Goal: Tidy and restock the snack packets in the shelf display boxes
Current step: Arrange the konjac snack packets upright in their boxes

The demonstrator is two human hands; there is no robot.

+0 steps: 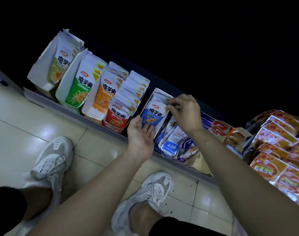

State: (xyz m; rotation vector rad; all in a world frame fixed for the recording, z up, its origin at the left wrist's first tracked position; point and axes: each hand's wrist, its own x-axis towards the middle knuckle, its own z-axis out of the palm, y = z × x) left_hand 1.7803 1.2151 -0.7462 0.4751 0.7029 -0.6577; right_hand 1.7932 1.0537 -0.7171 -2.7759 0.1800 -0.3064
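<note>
Left sneaker (54, 156) and right sneaker (149, 195), pale grey, on glossy cream floor tiles (15, 133)

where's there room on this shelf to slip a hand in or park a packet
Dark gap between the red box and blue box; bare floor tiles beside the left shoe. Crowded: the loose packets right of the blue box.

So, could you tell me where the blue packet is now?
Head view, mid-shelf: the blue packet stands in a white box right of the red packets, right hand pinching its top, left hand touching its bottom.
</note>
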